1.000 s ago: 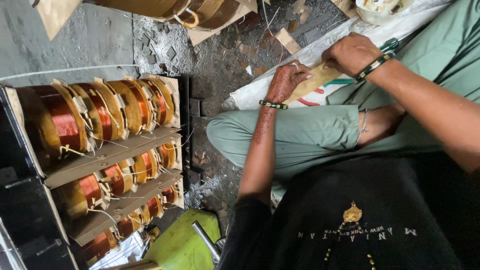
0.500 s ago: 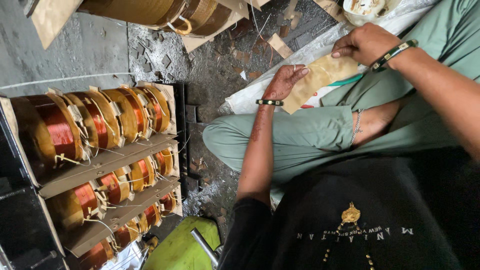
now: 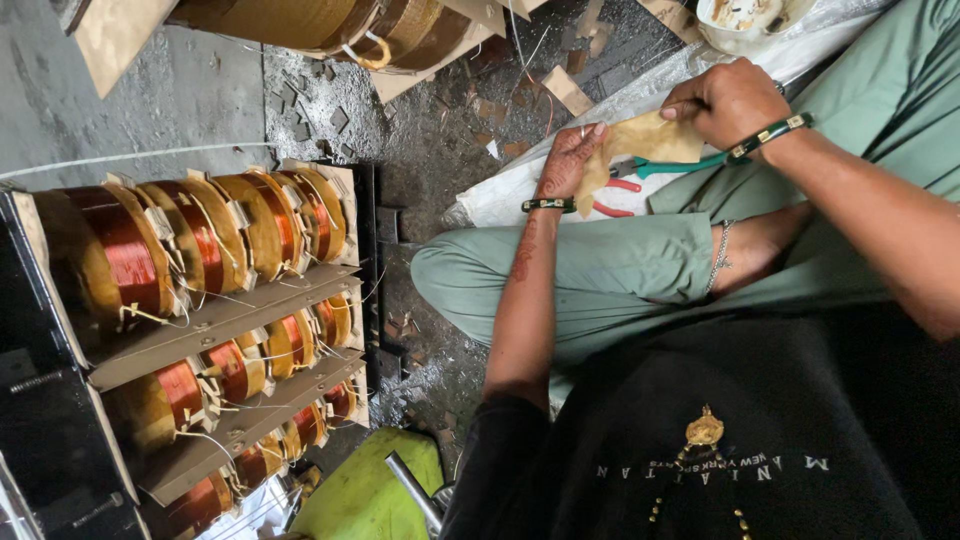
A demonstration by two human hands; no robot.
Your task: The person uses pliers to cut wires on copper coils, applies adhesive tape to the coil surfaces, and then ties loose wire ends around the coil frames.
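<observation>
Both hands pinching tan insulating paper (image 3: 640, 145) over the lap, left hand (image 3: 568, 160) fingers flat beneath, right hand (image 3: 728, 100) closed on top edge; could tear if tugged apart.

1. I take this for a small electrical repair or coil-winding workshop, with the work done on the floor rather than at a worktop.
2. On my left stands a transformer core (image 3: 190, 340), its rows of copper windings (image 3: 125, 250) separated by tan insulating strips.
3. A second large wound coil (image 3: 300, 22) lies at the top edge, wrapped in yellowish paper.
4. The concrete floor (image 3: 130, 100) is bare, grimy and scattered with paper scraps (image 3: 565, 88) and dark debris.
5. Green-handled scissors (image 3: 680, 165) and red-handled pliers (image 3: 615, 197) lie on a white sack (image 3: 500, 200) spread as a mat.
6. I sit cross-legged among all this.
</observation>
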